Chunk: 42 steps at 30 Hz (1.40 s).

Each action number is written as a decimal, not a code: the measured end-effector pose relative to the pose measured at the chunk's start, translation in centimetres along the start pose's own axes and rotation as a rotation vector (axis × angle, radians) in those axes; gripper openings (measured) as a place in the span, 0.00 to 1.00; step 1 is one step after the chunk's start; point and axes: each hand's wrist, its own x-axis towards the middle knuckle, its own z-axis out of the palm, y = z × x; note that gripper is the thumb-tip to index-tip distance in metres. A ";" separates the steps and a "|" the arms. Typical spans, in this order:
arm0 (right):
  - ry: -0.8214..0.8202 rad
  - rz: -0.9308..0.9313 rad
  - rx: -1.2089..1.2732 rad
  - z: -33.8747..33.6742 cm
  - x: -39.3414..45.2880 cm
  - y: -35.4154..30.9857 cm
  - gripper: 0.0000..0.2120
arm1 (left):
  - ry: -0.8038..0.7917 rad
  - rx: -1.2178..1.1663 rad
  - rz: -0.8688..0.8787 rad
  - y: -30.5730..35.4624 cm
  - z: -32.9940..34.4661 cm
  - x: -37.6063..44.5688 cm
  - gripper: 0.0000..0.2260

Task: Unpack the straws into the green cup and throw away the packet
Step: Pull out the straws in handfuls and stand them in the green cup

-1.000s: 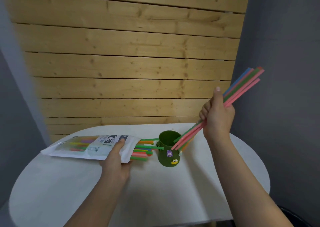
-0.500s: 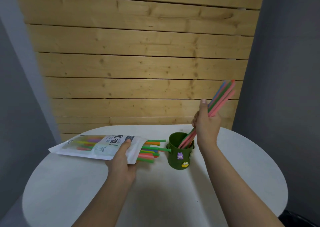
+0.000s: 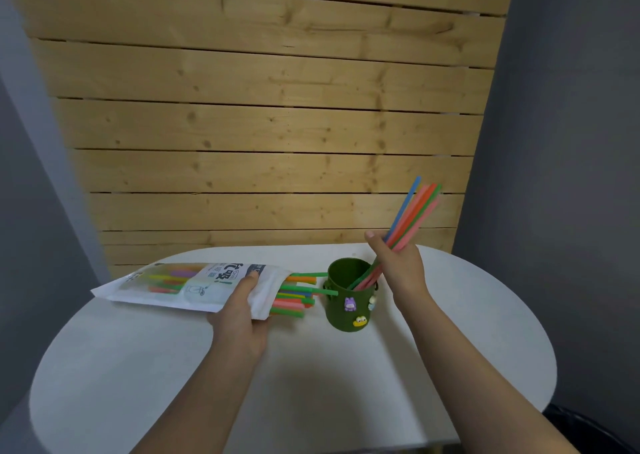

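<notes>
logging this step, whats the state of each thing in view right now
packet: open at its right end, held off the table by the left hand
straws in packet: poking out of the open end
green cup: upright on the white table
straw bundle: tilted, lower ends in the cup, gripped by the right hand

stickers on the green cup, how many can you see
3, all on the near wall of the green cup: a purple sticker upper left, a yellow sticker lower down, a pale sticker at the right edge. The far side is hidden.
</notes>
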 end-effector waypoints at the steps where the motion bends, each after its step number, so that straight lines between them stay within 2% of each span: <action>1: -0.022 0.010 0.000 -0.4 -0.1 0.1 0.05 | 0.004 -0.002 0.002 -0.1 0.1 0.0 0.28; 4: -0.068 0.067 0.001 -1.7 -0.8 0.2 0.13 | 0.012 0.010 -0.004 -0.3 0.4 -0.4 0.29; 9: -0.174 0.096 -0.058 -4.0 -2.3 0.5 0.15 | 0.014 0.010 -0.018 -0.6 0.6 -0.7 0.30; 14: -0.269 0.171 -0.204 -5.8 -3.7 0.3 0.29 | 0.010 0.030 -0.029 -0.8 0.5 -1.3 0.29; 15: -0.292 0.204 -0.236 -6.1 -4.0 0.4 0.28 | 0.009 0.032 -0.032 -0.8 0.5 -1.5 0.29; 17: -0.355 0.234 -0.279 -6.6 -4.7 0.4 0.21 | 0.014 0.027 -0.042 -1.0 0.5 -1.8 0.29; 19: -0.405 0.226 -0.283 -6.7 -5.4 0.3 0.18 | 0.010 0.023 -0.043 -1.2 0.5 -2.2 0.29; 24: -0.482 0.142 -0.135 -5.6 -6.8 -0.4 0.08 | -0.017 0.028 -0.041 -1.7 0.5 -2.9 0.29; 30: -0.602 0.201 0.086 -3.0 -8.1 -1.1 0.14 | -0.016 0.024 -0.035 -1.9 0.6 -3.1 0.28; 34: -0.536 0.146 0.051 -1.1 -8.7 -0.5 0.22 | -0.033 0.086 0.016 -2.0 0.6 -3.2 0.28; 39: -0.291 -0.027 -0.142 0.5 -8.8 0.2 0.08 | -0.050 0.082 -0.001 -2.1 0.6 -3.5 0.28; 42: -0.221 -0.067 -0.128 0.4 -8.7 0.0 0.04 | -0.030 0.069 0.007 -1.5 0.5 -3.4 0.27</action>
